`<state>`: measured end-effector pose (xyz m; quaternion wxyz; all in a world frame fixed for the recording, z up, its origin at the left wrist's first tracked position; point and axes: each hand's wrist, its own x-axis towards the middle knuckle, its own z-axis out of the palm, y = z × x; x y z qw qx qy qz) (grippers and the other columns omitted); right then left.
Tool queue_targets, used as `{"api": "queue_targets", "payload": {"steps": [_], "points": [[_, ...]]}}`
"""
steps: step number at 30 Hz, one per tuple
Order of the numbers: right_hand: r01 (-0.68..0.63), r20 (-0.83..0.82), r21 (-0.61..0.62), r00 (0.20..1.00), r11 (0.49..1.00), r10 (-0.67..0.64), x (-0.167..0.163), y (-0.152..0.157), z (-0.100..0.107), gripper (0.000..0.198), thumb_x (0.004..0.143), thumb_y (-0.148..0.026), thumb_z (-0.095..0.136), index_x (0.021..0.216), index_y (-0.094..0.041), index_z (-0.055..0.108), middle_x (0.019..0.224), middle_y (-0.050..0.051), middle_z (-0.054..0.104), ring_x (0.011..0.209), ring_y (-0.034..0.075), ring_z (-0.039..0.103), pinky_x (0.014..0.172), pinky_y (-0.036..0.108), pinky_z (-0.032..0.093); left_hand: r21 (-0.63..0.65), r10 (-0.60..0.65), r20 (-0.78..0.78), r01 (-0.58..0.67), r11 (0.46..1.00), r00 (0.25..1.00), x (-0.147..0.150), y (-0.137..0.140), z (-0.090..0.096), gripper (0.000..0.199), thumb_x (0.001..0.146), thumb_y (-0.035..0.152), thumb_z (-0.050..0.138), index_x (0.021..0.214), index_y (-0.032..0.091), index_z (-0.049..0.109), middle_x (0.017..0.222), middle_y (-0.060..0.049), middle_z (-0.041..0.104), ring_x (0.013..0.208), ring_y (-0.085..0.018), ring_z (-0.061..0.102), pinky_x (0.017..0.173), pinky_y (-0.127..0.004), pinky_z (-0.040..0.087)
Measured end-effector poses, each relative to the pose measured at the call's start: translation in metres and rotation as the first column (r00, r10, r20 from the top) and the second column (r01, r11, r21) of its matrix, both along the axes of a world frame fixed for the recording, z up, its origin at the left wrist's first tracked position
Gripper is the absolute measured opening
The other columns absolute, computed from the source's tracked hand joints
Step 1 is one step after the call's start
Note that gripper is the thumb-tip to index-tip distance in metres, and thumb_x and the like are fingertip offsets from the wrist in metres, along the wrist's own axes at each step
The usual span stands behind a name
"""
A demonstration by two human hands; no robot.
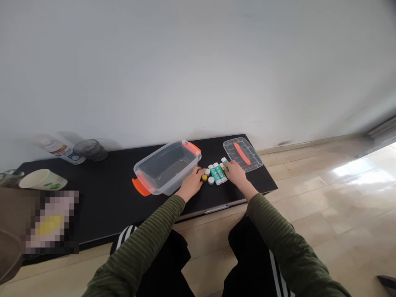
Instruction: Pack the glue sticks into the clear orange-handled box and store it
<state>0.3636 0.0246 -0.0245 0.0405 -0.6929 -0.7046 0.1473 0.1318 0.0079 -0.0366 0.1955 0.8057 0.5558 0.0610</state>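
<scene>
A: Where are the tubes (pixel 215 175)?

B: Three lie side by side on the black table (pixel 123 210), just right of two white caps (pixel 211 180) and a yellow cap (pixel 204 177). The box (pixel 171 185) stands to their left; the lid (pixel 243 154) lies beyond them, to the right

A: And the fingers of the right hand (pixel 235 172)?

B: Bent and partly closed over the rightmost tube. I can't tell whether they grip it or only rest on it

A: The left hand (pixel 193 181)?

B: Half curled, close beside the yellow cap. Whether its fingertips touch a cap, I can't tell

A: How would you handle these well?

B: The tubes look round, so they could roll. I'd take one about its middle, thumb opposite fingers, pressing evenly and leaving its neighbours lined up. The caps are short, so fingertips should serve better than the palm

A: Anything to watch?

B: The left wrist is near the box; a careless sweep might nudge it
</scene>
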Motion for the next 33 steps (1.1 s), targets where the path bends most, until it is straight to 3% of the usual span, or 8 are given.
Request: {"api": "queue_targets", "payload": {"steps": [10,19,22,24,26,28,30,33], "points": [[-0.027,-0.111,0.081,0.993,0.996,0.036,0.010,-0.011,0.022,0.030,0.094,-0.019,0.050,0.117,-0.023,0.068,0.115,0.006,0.069,0.099,0.018,0.065,0.078,0.025,0.044,0.002,0.073,0.080,-0.074,0.997,0.994,-0.037,0.002,0.002,0.049,0.089,0.020,0.054,0.138,0.024,0.054,0.139,-0.009,0.053,0.110,-0.022,0.063,0.081,-0.030,0.052],[-0.277,-0.102,0.052,0.954,0.960,0.281,-0.011,-0.058,0.036,0.029,0.094,-0.023,0.050,0.115,-0.026,0.070,0.117,0.005,0.071,0.100,0.020,0.066,0.079,0.026,0.045,-0.018,0.134,0.043,-0.133,0.991,0.990,-0.057,-0.013,0.024,0.027,0.090,0.027,0.050,0.102,0.021,0.073,0.108,-0.007,0.073,0.095,-0.022,0.066,0.078,-0.030,0.047],[-0.403,-0.117,-0.007,0.909,0.915,0.400,-0.023,-0.075,0.036,0.031,0.093,-0.020,0.051,0.118,-0.025,0.069,0.117,0.006,0.071,0.102,0.019,0.066,0.081,0.026,0.044,-0.199,-0.004,0.179,0.040,0.979,0.984,-0.047,-0.040,0.032,0.025,0.088,0.027,0.051,0.092,0.021,0.075,0.092,-0.004,0.075,0.085,-0.019,0.067,0.074,-0.026,0.046],[-0.548,-0.163,-0.078,0.831,0.833,0.531,-0.030,-0.085,0.035,0.032,0.090,-0.017,0.054,0.116,-0.024,0.070,0.108,0.005,0.073,0.097,0.018,0.066,0.077,0.024,0.043,-0.388,-0.149,0.348,0.287,0.876,0.926,-0.039,-0.060,0.038,0.025,0.085,0.026,0.054,0.096,0.021,0.076,0.088,-0.002,0.075,0.079,-0.015,0.067,0.071,-0.023,0.046],[-0.688,-0.215,-0.136,0.723,0.713,0.657,-0.036,-0.093,0.035,0.024,0.087,-0.017,0.059,0.105,-0.023,0.073,0.098,0.004,0.074,0.089,0.017,0.067,0.070,0.023,0.040,-0.467,-0.222,0.512,0.485,0.739,0.830,-0.030,-0.076,0.043,0.027,0.082,0.023,0.057,0.101,0.021,0.076,0.092,-0.002,0.076,0.081,-0.014,0.068,0.072,-0.022,0.046],[-0.762,-0.222,-0.160,0.647,0.628,0.729,-0.041,-0.097,0.037,0.011,0.086,-0.024,0.063,0.089,-0.020,0.074,0.090,0.004,0.073,0.081,0.017,0.067,0.064,0.024,0.037,-0.466,-0.213,0.592,0.546,0.697,0.777,-0.024,-0.084,0.049,0.026,0.081,0.021,0.058,0.099,0.019,0.076,0.093,-0.003,0.077,0.081,-0.014,0.068,0.072,-0.022,0.046],[-0.763,-0.178,-0.147,0.647,0.630,0.742,-0.045,-0.097,0.040,0.014,0.086,-0.029,0.065,0.080,-0.018,0.072,0.086,0.006,0.073,0.078,0.019,0.066,0.061,0.024,0.034,-0.454,-0.175,0.606,0.519,0.724,0.776,-0.019,-0.085,0.052,0.023,0.078,0.019,0.059,0.092,0.018,0.077,0.085,-0.003,0.076,0.075,-0.014,0.067,0.069,-0.022,0.046],[-0.710,-0.108,-0.091,0.704,0.698,0.702,-0.048,-0.092,0.046,0.012,0.085,-0.027,0.064,0.081,-0.018,0.072,0.087,0.007,0.073,0.080,0.020,0.066,0.061,0.025,0.034,-0.447,-0.099,0.618,0.452,0.772,0.780,-0.013,-0.079,0.055,0.022,0.072,0.014,0.058,0.084,0.017,0.076,0.075,-0.002,0.073,0.070,-0.013,0.064,0.065,-0.022,0.044]]}}
